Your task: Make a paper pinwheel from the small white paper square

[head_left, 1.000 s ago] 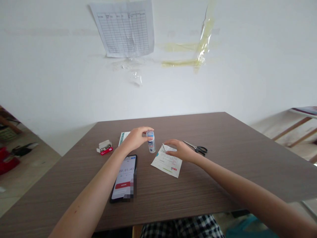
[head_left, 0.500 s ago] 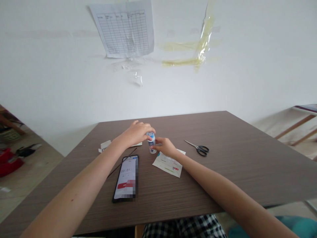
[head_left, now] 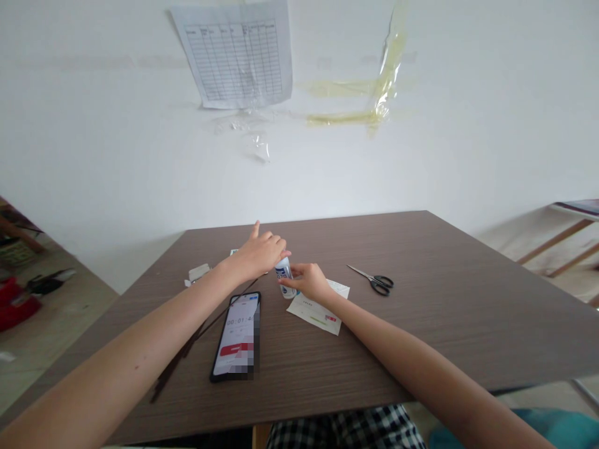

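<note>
A small white bottle (head_left: pixel 283 279) with a blue-and-white label is held just above or on the table, leaning slightly. My right hand (head_left: pixel 309 280) is wrapped round its body from the right, thumb in front. Over the bottle's top lies my left hand (head_left: pixel 262 252), its fingers curled at the cap and one finger pointing up. The cap itself is hidden by those fingers. Partly under my right hand is a white printed packet (head_left: pixel 318 315), flat on the table.
A phone (head_left: pixel 238 337) showing a running timer lies in front. Thin dark sticks (head_left: pixel 187 345) pass under my left forearm. A small white box (head_left: pixel 199 272) sits at the left, black-handled scissors (head_left: pixel 374 280) at the right. The wall is behind the table (head_left: pixel 458 299).
The bottle has come slightly nearer and tilts more. My left hand has turned over its top, covering the blue cap, with one finger raised. More of the dark sticks shows.
</note>
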